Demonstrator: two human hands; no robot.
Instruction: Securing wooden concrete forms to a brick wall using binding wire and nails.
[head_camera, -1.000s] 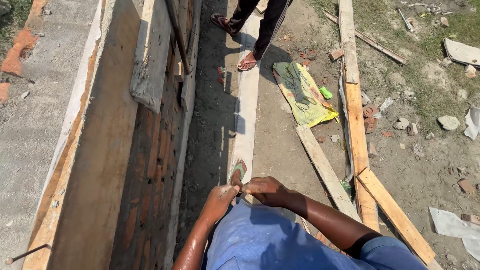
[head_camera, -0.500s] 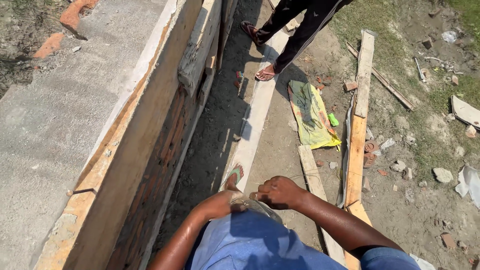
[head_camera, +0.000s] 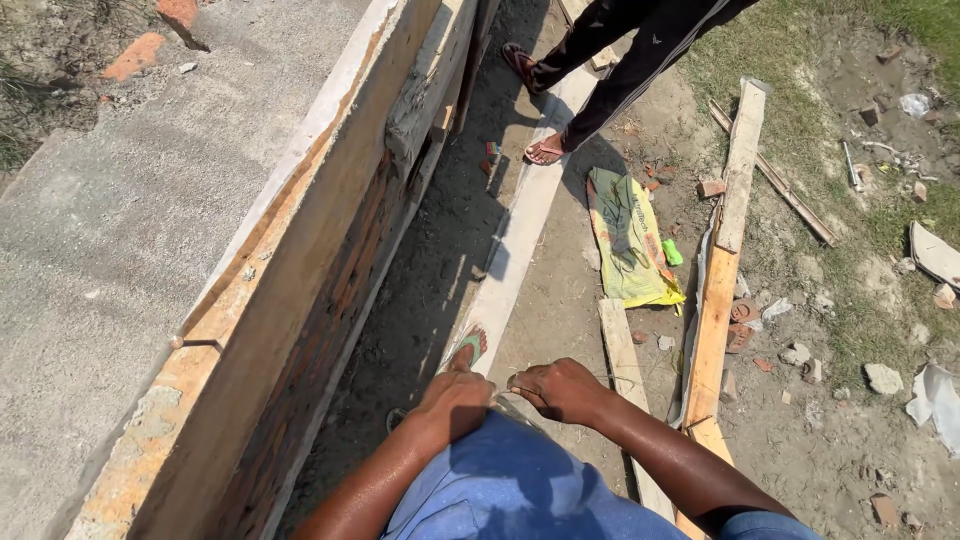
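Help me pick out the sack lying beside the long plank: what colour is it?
Yellow with green patches, the sack; head view.

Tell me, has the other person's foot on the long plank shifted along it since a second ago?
Cannot tell. The camera itself swung, so the whole view shifted. The sandalled foot rests at the long plank near the yellow sack, as before.

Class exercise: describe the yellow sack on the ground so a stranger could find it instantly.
Start at the long brick wall with wooden formwork. To its right a pale plank lies on the dirt; just beyond lies the yellow sack. It is the only flat, crumpled cloth-like thing among boards and rubble.
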